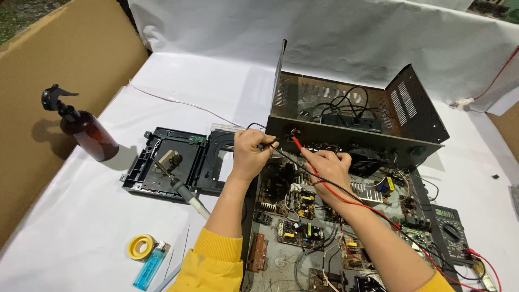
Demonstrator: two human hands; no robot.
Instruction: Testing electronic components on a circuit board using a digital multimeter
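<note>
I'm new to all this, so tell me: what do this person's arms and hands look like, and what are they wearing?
Both hands, the left hand and the right hand, are bare, without gloves. The forearms are uncovered: bright yellow sleeves are pushed up towards the elbows. No rings or watch show.

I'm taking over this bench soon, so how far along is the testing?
Done: the metal cover is off, boards exposed, the multimeter wired. In hand: the left hand holds the black probe, the right hand the red probe, at the rear panel. Left: closing the case.
</note>
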